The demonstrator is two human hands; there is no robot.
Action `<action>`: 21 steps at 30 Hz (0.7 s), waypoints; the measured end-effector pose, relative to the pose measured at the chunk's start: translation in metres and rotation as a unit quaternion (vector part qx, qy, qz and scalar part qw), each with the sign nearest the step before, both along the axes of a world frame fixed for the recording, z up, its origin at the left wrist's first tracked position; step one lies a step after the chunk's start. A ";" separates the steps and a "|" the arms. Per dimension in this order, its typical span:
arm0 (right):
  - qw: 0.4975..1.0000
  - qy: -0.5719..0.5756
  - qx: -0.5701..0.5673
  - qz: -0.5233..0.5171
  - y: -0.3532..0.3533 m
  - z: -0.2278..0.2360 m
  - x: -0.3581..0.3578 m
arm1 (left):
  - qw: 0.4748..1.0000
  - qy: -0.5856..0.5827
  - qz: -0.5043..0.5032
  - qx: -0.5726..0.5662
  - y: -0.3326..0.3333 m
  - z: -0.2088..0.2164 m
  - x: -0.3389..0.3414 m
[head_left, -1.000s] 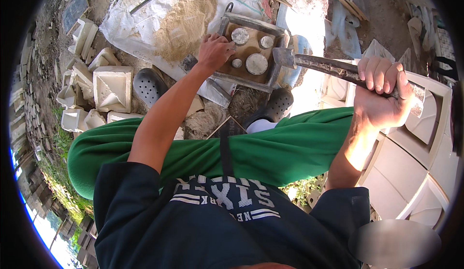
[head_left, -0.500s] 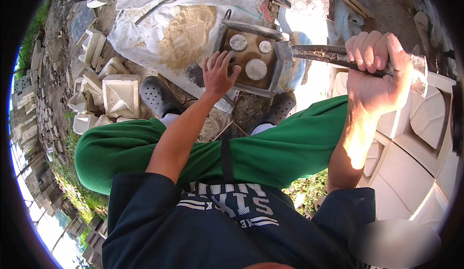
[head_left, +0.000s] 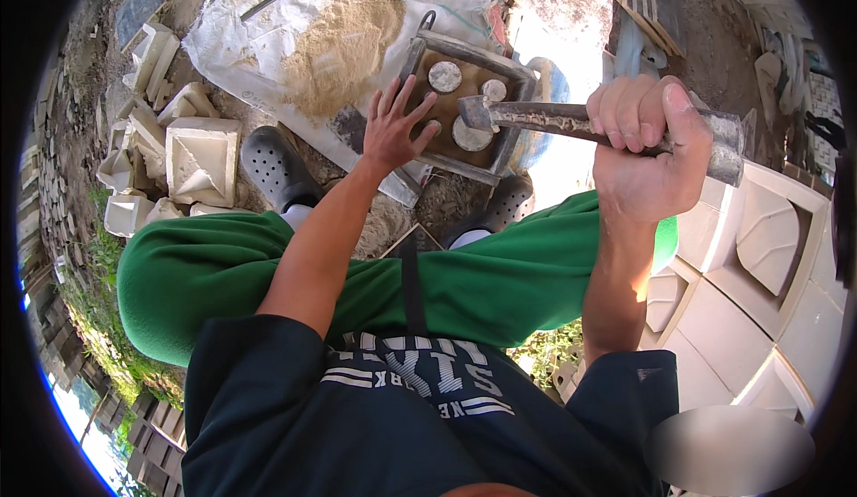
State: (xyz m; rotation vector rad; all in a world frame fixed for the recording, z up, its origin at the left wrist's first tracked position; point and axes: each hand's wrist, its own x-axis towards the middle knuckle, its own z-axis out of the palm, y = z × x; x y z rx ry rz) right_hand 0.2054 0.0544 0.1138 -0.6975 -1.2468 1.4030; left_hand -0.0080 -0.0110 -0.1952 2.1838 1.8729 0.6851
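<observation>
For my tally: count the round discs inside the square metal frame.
3 show in the metal frame: a far disc, a small disc, a near disc. The hammer may hide more.

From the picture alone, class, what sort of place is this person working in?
Probably an outdoor yard where cast blocks are made by hand: a pile of sand on a sheet, a square metal mould on the dirt, and pale moulded blocks stacked around.

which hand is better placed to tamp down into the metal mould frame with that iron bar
Right, most likely. The right hand already has a closed grip on the iron bar, whose end sits over the metal mould frame. The left hand is open and empty, fingers spread beside the frame.
</observation>
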 end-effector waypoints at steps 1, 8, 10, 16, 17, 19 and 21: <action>1.000 -0.002 -0.022 -0.013 -0.002 -0.001 -0.005 | 1.000 -0.004 0.002 -0.001 0.001 -0.002 -0.003; 0.993 -0.025 -0.054 -0.103 -0.025 -0.016 -0.043 | 0.999 -0.014 -0.025 0.015 0.002 -0.004 -0.009; 0.988 -0.040 -0.059 -0.137 -0.035 -0.019 -0.058 | 0.999 -0.024 -0.027 0.017 0.002 -0.006 -0.007; 0.981 -0.105 -0.022 -0.163 -0.049 -0.030 -0.084 | 0.999 -0.017 -0.029 0.016 0.000 -0.002 -0.013; 0.980 -0.109 -0.018 -0.164 -0.048 -0.034 -0.084 | 0.999 -0.012 -0.035 0.017 0.003 0.000 -0.015; 0.977 -0.119 -0.029 -0.176 -0.044 -0.047 -0.089 | 0.999 -0.011 -0.045 0.025 0.007 -0.003 -0.015; 0.973 -0.143 -0.032 -0.176 -0.047 -0.055 -0.088 | 0.999 -0.011 -0.040 0.016 0.005 -0.005 -0.014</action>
